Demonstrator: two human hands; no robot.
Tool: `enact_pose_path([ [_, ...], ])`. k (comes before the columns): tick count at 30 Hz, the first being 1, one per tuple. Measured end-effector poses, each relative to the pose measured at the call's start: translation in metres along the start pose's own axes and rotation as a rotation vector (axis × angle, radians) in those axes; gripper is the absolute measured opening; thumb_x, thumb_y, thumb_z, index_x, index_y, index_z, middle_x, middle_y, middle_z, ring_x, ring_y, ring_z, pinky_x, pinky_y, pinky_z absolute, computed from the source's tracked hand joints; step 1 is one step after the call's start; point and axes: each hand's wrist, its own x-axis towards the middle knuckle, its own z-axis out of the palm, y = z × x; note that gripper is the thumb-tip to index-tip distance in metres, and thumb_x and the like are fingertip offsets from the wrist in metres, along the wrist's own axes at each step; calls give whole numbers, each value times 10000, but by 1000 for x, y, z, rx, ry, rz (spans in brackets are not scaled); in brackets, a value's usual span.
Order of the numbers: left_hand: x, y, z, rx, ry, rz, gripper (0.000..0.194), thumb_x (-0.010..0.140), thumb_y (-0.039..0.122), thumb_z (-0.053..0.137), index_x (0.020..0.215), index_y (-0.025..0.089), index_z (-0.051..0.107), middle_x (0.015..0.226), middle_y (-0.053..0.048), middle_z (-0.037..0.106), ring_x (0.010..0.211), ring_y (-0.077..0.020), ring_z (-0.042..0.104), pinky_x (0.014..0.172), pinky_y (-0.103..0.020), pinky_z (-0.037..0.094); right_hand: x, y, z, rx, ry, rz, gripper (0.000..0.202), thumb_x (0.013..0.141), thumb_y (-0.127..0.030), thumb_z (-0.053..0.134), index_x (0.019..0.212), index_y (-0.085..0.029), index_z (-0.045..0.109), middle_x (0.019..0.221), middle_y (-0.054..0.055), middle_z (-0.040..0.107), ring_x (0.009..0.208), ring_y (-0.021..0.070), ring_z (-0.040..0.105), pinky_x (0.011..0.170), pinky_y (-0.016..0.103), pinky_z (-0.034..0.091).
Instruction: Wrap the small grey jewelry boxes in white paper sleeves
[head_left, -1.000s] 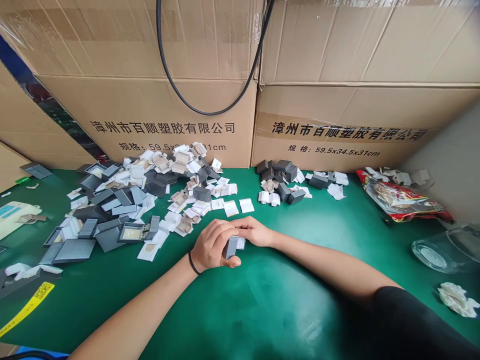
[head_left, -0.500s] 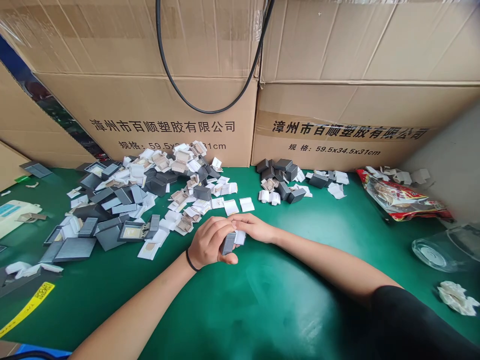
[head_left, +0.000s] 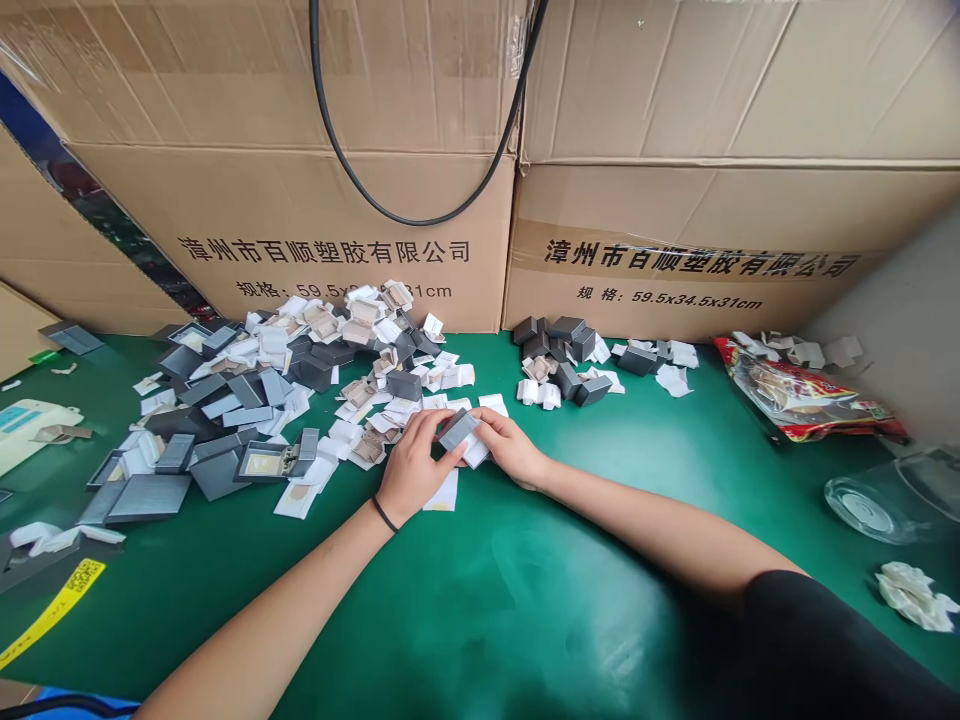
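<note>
The left carton (head_left: 187, 195) and the right carton (head_left: 720, 205), standing at the back of the counter (head_left: 585, 610), both read "漳州市百顺塑胶有限公司". Below that, the right carton reads "规格: 59.5x34.5x31cm"; the pile of grey boxes and white pieces (head_left: 259, 350) partly covers the matching line on the left carton. A yellow strip (head_left: 56, 612) carries a square code and marks too small to read.

The small grey box (head_left: 458, 429) is above the middle of the counter, between the hands, its long axis slanting from lower left to upper right. A white piece (head_left: 476, 452) sits against its near right side; whether it is inside the box cannot be told.

The left hand (head_left: 415, 466) grips the box's left end between thumb and fingers. The right hand (head_left: 514, 450) is closed on its right end, thumb on top. A white slip (head_left: 441, 492) lies on the counter just below the left hand's thumb.
</note>
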Motion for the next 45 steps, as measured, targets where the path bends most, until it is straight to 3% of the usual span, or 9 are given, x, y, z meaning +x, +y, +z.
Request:
enact_pose_path([
  [3, 0, 0, -1, -11, 42, -19, 207, 846, 257, 493, 1044, 200, 510, 982, -72, 574, 955, -198, 559, 816, -343, 487, 0, 0, 0, 8, -41, -32, 351, 785, -494, 548, 937, -181, 502, 655, -48, 474, 532, 66, 402, 494, 196, 340],
  [8, -3, 2, -3, 48, 117, 101, 229, 796, 136, 504, 1020, 183, 513, 930, -79, 574, 890, -196, 546, 706, -307, 494, -1, 5, 2, -1, -96, -54, 384, 777, -485, 573, 1000, -180, 507, 748, -17, 542, 645, 89, 476, 606, 220, 406],
  [17, -5, 2, -1, 44, 51, 151, 303, 758, 91, 505, 1047, 176, 464, 952, -94, 547, 920, -210, 530, 707, -308, 500, 0, 5, -3, -151, -122, -113, 283, 838, -405, 498, 954, -165, 594, 874, 23, 581, 796, 133, 510, 763, 270, 404],
  [31, -5, 7, -2, 117, 7, 174, 391, 726, 75, 487, 1101, 170, 436, 981, -114, 554, 939, -243, 511, 731, -355, 500, 0, 4, -5, -128, -234, -124, 405, 816, -498, 517, 1022, -154, 573, 846, 24, 578, 781, 129, 495, 768, 273, 414],
  [37, -5, 4, -1, 85, 17, 159, 397, 729, 61, 467, 1107, 179, 432, 981, -106, 549, 952, -237, 523, 757, -361, 498, -1, 2, -5, -150, -221, -97, 422, 817, -519, 509, 1012, -153, 585, 817, 15, 556, 743, 122, 468, 715, 257, 400],
  [45, -6, 4, -2, 88, -13, 159, 417, 719, 72, 469, 1123, 168, 425, 994, -118, 538, 966, -241, 533, 759, -357, 506, -1, 7, -7, 52, -219, 78, 403, 747, -492, 609, 984, -167, 608, 792, 4, 549, 651, 93, 473, 586, 214, 404],
])
